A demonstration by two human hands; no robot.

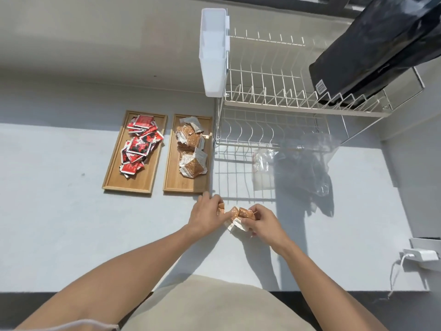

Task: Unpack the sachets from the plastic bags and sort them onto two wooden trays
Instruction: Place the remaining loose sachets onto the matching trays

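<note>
Two wooden trays lie side by side on the white counter. The left tray carries a pile of red sachets. The right tray carries orange-and-white sachets. Just in front of the right tray, both hands meet over a small bunch of orange-and-white sachets. My left hand grips the bunch's left end and my right hand grips its right end. Two clear plastic bags lie flat on the counter at the right, one small and one larger.
A white wire dish rack stands behind the bags, with a white plastic caddy on its left end and a black pouch leaning on its top tier. A white charger with cable sits at the counter's right edge.
</note>
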